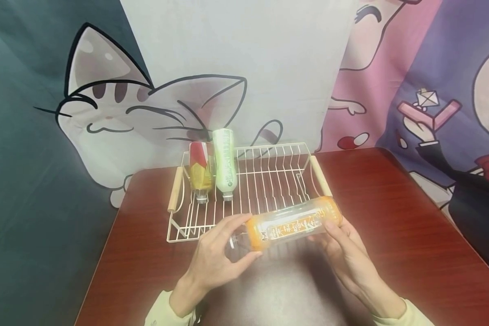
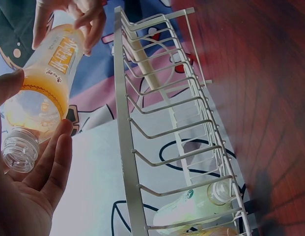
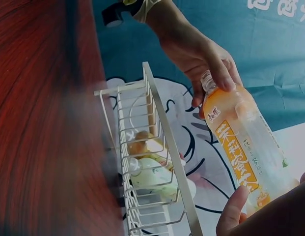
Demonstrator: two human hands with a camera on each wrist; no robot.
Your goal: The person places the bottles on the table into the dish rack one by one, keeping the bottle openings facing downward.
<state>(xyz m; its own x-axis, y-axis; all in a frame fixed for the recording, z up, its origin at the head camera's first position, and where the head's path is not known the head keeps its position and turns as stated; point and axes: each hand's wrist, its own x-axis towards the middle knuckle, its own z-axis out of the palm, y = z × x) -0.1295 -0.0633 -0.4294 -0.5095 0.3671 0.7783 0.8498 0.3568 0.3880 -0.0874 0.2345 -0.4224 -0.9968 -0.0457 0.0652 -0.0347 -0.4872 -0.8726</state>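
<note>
An empty clear plastic bottle (image 1: 293, 222) with an orange label lies sideways between my two hands, in front of the rack. My left hand (image 1: 218, 256) grips its neck end, thumb below and fingers above. In the left wrist view the bottle's mouth (image 2: 19, 150) shows bare, without a cap. My right hand (image 1: 348, 253) holds the base end, thumb along the label. The white wire dish rack (image 1: 265, 171) stands just behind the bottle. Inside its left part lean a red and yellow bottle (image 1: 200, 167) and a pale green bottle (image 1: 225, 163), necks toward me.
The rack has wooden handles (image 1: 175, 189) at both ends. It stands on a dark red wooden table (image 1: 375, 194). Behind the table hangs a cloth (image 1: 269, 59) printed with a cartoon cat and other figures.
</note>
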